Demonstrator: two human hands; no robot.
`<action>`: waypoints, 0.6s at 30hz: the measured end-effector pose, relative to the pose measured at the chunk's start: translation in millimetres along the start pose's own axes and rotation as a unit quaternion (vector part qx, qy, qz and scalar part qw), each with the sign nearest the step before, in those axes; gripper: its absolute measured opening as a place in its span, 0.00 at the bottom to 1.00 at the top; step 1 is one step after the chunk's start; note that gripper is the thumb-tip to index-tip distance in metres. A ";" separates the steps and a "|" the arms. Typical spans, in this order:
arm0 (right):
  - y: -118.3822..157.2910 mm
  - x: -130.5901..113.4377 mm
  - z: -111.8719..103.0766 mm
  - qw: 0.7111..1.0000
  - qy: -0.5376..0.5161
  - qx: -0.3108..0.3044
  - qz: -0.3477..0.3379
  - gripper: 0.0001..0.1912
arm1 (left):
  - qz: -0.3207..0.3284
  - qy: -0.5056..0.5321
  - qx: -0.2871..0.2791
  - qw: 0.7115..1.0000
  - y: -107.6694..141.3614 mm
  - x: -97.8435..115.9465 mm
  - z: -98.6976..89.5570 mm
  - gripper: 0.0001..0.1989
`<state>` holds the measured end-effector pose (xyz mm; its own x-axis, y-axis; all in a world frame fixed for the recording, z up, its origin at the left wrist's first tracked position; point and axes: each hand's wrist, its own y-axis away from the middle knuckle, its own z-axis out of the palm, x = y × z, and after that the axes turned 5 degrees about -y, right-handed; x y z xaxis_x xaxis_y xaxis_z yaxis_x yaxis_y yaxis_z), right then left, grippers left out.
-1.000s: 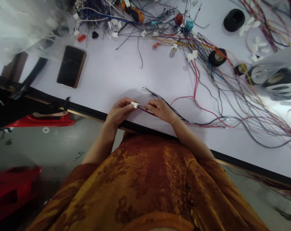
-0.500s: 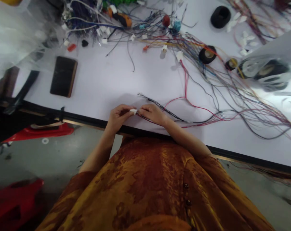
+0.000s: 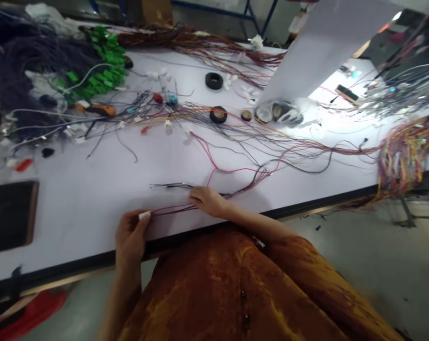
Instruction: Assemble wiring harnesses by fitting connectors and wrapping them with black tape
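My left hand [image 3: 130, 232] is shut on a small white plastic wire connector [image 3: 144, 215] just inside the front edge of the white workbench [image 3: 75, 227]. Thin red and black wires [image 3: 174, 208] run from that connector to my right hand [image 3: 208, 201], which lies on the bench with its fingers closed over them. Beyond it, the wires fan out into a loose harness [image 3: 257, 175] of red and black strands. The part of the wires under my right fingers is hidden.
A black phone [image 3: 11, 217] lies at the bench's left. Farther back are black tape rolls [image 3: 218, 114], a black rubber ring [image 3: 214, 80], green connectors [image 3: 101, 61] and tangled wires. A multicoloured wire bundle [image 3: 401, 158] hangs over the right edge. A white sheet [image 3: 324, 47] rises at back right.
The view has swung up and left, showing much more of the bench. My hands have moved apart, with the left hand and connector pulled left and toward the bench edge, stretching the wires between them.
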<state>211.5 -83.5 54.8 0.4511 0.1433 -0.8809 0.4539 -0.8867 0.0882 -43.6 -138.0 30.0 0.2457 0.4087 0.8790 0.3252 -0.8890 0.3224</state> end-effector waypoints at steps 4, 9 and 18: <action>27.6 11.8 -44.0 0.997 -0.041 0.038 0.055 0.08 | 0.045 -0.113 0.033 0.992 1.9 -2.6 -3.8 0.19; 19.0 54.3 -133.3 0.973 0.073 0.205 0.071 0.12 | 0.199 -0.342 0.070 0.916 -2.2 -5.8 -9.6 0.17; -83.4 121.1 -277.6 0.896 0.297 0.287 0.165 0.17 | 0.248 -0.362 0.044 0.898 -13.3 -10.6 -7.8 0.12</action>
<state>441.6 129.9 69.8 0.8943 -0.1098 -0.4338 -0.1716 -0.9795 -0.1058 -57.7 -132.1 19.1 0.8985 0.0224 0.4383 0.0744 -0.9920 -0.1019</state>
